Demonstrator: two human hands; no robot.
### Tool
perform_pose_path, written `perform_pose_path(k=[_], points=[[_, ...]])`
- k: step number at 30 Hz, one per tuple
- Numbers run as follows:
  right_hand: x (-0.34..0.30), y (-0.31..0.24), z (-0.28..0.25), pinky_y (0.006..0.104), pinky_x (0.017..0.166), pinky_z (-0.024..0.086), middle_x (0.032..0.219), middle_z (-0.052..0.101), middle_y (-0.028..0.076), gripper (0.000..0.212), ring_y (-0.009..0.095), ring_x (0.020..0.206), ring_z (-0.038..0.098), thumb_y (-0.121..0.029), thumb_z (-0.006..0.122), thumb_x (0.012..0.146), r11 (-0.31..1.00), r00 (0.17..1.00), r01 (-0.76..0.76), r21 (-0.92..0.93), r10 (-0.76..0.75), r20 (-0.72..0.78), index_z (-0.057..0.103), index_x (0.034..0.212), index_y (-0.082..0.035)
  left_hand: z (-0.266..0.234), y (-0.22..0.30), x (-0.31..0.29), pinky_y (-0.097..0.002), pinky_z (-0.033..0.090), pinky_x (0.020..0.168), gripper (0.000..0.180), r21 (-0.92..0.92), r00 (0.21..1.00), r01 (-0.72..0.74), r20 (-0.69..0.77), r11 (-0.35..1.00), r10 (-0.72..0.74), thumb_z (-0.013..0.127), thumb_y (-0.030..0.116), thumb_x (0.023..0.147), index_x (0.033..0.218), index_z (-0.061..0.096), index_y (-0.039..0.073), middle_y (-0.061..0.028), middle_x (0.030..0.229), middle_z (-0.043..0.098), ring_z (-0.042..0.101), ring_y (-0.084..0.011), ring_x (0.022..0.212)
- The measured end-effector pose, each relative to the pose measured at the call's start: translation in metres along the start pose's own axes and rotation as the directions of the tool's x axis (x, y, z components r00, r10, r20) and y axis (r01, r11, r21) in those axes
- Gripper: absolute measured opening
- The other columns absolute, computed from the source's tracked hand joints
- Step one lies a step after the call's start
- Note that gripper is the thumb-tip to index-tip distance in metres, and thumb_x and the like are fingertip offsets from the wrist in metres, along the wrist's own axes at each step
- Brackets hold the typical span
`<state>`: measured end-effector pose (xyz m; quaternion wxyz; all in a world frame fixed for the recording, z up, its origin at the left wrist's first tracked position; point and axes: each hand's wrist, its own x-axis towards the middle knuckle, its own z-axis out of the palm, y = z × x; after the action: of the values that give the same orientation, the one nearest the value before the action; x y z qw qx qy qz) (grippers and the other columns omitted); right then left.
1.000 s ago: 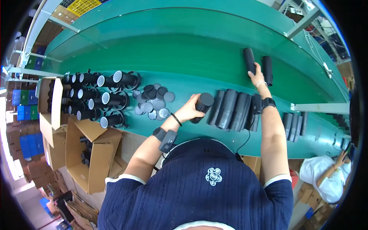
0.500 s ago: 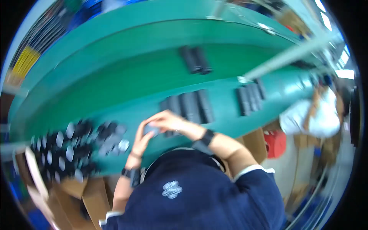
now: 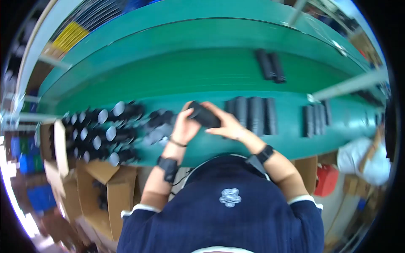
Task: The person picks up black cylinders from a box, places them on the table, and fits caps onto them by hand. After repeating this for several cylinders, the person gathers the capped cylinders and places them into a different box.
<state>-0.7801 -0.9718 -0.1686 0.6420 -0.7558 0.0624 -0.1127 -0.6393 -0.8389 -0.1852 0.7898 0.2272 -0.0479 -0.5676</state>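
Both hands are on one black cylinder (image 3: 206, 116), held over the green worktop (image 3: 291, 103) in front of the chest. It is tilted, its upper end toward the left and its lower end toward the right. The left hand (image 3: 184, 127) has its fingers closed round the upper-left end. The right hand (image 3: 229, 125) grips the lower-right part, fingers along the far side and thumb on the near side. Each wrist wears a black band with a small box on it.

Just left of the left hand lies a loose pile of discs (image 3: 157, 134), some dark and some grey; the picture is blurred there, so I cannot fairly say how many. Further left, black cups (image 3: 125, 134) lie on their sides in rows, pale mouths turned to the left.

Just beyond the right hand, a row of black tubes (image 3: 255, 116) lies side by side, and a second row (image 3: 309, 121) lies well apart to the right, past a pale post (image 3: 350, 85). Toward the back, a pair of tubes (image 3: 265, 64) lies on the green strip (image 3: 168, 69) behind the worktop.

Below the worktop at left is an open carton (image 3: 119, 206) with dark things inside. At right are a red bin (image 3: 326, 180) and, near it, a co-worker in white (image 3: 358, 156).
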Motion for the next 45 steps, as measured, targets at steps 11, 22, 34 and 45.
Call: perform_pose_path(k=[11,22,34,45], points=[[0.016,0.009,0.012,0.0269,0.078,0.045,0.094,0.053,0.003,0.040,0.012,0.089,0.052,-0.016,0.052,0.095,0.944,0.958,-0.284,0.166,0.288,0.001,0.050,0.133,-0.007,-0.023,0.003,-0.034,-0.0311,0.042,0.096,0.060,0.635,0.993,-0.113,0.040,0.764,0.114,0.071,-0.002,0.078,0.127,0.039,0.008,-0.0036,0.117,0.051,0.050,-0.0138,0.112],[0.018,0.021,0.024,0.0182,0.053,0.048,0.074,0.056,-0.003,0.035,0.004,0.062,0.055,-0.013,0.055,0.094,0.688,0.860,-0.491,0.535,0.481,0.171,0.056,0.128,-0.010,-0.042,-0.012,-0.038,-0.0326,0.038,0.101,0.062,0.585,0.994,-0.101,0.020,0.805,0.110,0.068,0.003,0.082,0.134,0.035,0.008,-0.0050,0.125,0.045,0.045,-0.0174,0.119],[0.018,0.009,0.016,0.0245,0.060,0.054,0.081,0.065,0.004,0.045,0.009,0.067,0.062,-0.025,0.059,0.091,0.765,0.846,-0.519,0.382,0.522,0.103,0.051,0.133,-0.013,-0.031,-0.019,-0.019,-0.0305,0.033,0.103,0.055,0.868,0.976,-0.161,0.072,0.469,0.204,0.062,0.017,0.088,0.135,0.036,0.001,-0.0097,0.130,0.043,0.038,-0.0179,0.125],[0.032,0.034,0.029,0.0256,0.039,0.050,0.081,0.068,0.013,0.038,0.015,0.045,0.061,-0.015,0.059,0.088,0.748,0.874,-0.445,0.492,0.483,0.057,0.057,0.125,-0.008,-0.049,-0.012,-0.015,-0.0312,0.035,0.100,0.055,0.613,0.997,-0.045,-0.025,0.789,0.077,0.058,0.009,0.085,0.135,0.035,0.004,-0.0086,0.123,0.049,0.047,-0.0189,0.116]])
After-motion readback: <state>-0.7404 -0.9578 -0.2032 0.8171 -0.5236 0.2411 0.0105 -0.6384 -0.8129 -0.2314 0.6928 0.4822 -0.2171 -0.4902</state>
